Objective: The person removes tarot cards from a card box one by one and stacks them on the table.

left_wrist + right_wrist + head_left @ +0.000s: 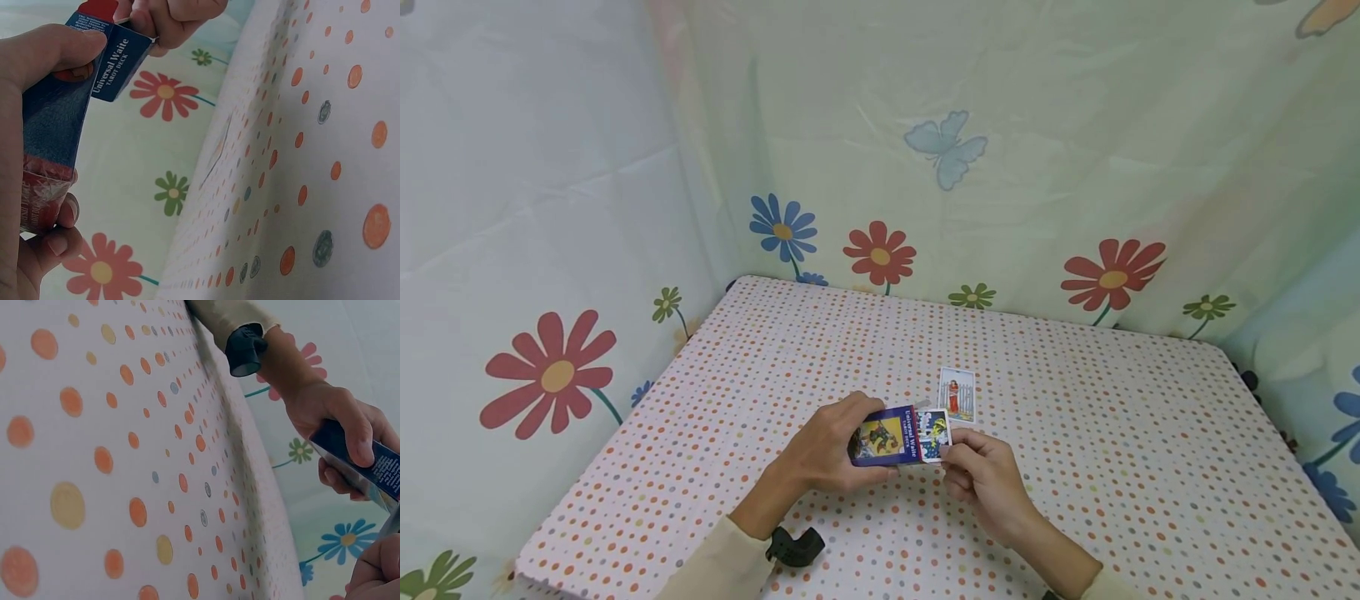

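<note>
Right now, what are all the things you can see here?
Dotted cover: 1, white with mostly orange dots, across the foreground
Tarot box: 1, dark blue, head view's lower middle
Protruding card: at least 1, white-edged, blue and yellow, at the box's right end
Loose card: 1, white-edged with red figure, on the cover beyond the box
Flowered hangings: count unclear, pale, behind and beside the cover
Wrist device: 1 plainly seen, black, left wrist
Sleeves: 2, cream, bottom edge
Left hand: 1, bare, gripping the box
Right hand: 1, bare, pinching the protruding card
</note>
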Motion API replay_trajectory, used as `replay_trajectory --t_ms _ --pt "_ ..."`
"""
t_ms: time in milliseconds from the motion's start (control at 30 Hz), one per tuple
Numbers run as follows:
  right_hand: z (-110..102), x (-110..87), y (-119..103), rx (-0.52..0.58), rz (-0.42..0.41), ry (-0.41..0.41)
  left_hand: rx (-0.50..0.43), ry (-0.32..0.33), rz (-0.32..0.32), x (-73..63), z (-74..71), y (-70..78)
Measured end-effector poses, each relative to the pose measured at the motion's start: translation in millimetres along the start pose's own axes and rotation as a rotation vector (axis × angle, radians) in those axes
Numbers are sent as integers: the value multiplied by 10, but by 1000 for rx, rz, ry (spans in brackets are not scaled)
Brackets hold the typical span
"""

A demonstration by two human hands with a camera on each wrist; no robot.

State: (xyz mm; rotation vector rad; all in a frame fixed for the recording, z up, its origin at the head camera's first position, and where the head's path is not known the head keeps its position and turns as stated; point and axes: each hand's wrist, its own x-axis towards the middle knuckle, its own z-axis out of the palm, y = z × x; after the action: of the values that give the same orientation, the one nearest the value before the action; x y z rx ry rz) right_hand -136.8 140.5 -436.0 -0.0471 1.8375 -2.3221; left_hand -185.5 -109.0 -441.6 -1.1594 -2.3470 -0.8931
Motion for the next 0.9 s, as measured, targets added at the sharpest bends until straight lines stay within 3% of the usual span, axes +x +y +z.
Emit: replay_trajectory --t_ms 467,900 --pt "-99 56 0 121 68 5 12 11 6 -3 -10 -6" --pt "-186 109 31 137 76 14 28 11 -2 -10 -14 -6"
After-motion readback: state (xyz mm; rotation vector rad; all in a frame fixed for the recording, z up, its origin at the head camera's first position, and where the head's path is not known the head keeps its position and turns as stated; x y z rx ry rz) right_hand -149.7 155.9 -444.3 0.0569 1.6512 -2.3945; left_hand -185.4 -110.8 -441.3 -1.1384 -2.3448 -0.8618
